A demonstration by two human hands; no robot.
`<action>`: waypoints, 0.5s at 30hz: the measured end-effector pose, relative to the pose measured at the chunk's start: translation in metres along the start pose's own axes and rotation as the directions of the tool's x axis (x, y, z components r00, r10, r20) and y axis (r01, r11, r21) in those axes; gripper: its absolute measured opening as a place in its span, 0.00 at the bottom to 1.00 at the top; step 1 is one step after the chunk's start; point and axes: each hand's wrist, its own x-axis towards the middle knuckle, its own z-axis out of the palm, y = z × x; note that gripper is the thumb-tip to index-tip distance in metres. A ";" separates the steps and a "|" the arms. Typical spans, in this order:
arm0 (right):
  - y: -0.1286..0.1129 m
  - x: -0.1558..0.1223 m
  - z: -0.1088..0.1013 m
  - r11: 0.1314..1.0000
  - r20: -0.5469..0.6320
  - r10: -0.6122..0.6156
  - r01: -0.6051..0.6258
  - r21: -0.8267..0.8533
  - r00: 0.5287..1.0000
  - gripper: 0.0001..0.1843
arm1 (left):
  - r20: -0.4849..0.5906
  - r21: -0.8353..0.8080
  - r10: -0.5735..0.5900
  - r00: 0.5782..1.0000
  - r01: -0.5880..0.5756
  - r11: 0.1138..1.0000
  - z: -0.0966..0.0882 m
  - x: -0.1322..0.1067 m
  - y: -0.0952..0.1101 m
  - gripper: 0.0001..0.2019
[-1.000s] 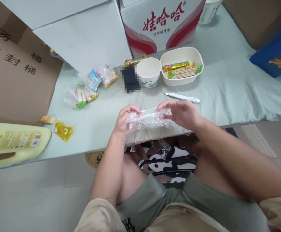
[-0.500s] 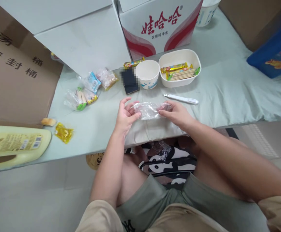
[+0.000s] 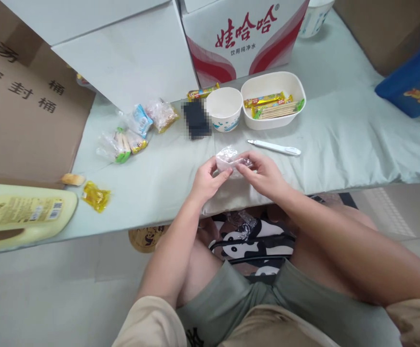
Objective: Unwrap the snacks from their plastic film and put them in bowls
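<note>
A crumpled clear plastic bag [image 3: 227, 156] is held between my two hands, just above the table's front edge. My left hand [image 3: 210, 179] pinches its left side with thumb and fingers. On the other side my right hand [image 3: 262, 173] grips the bag, fingers curled over it. Beyond my right hand lies a white utility knife [image 3: 274, 147]. A white paper cup [image 3: 224, 110] stands behind the bag, beside a white oval bowl [image 3: 273, 123] holding yellow-wrapped sticks [image 3: 264, 100] and a bundle of thin wooden sticks [image 3: 278, 111].
Left of the cup lies a dark blurred object [image 3: 196, 119]. Several small snack packets [image 3: 137, 123] and a yellow wrapper [image 3: 97, 196] are farther left, near a pale yellow jug [image 3: 63, 205]. A white and red carton [image 3: 242, 58] stands behind; a blue container [image 3: 412, 82] is at right.
My left hand has moved right, closer to my right hand. The plastic bag, stretched out between them before, is now bunched smaller. The view has shifted slightly.
</note>
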 end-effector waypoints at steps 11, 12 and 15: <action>-0.001 -0.005 -0.012 0.953 0.140 0.170 -0.199 0.228 0.975 0.28 | 0.144 -0.014 -0.126 0.981 0.130 0.991 -0.008 -0.001 0.009 0.17; -0.002 -0.006 -0.013 0.957 0.168 0.175 -0.208 0.201 0.970 0.25 | 0.160 -0.003 -0.121 0.980 0.123 0.992 -0.008 0.000 0.010 0.18; -0.010 0.000 -0.019 0.981 0.189 0.170 -0.185 0.062 0.967 0.20 | 0.174 0.017 -0.096 0.980 0.094 0.995 -0.009 0.001 0.013 0.18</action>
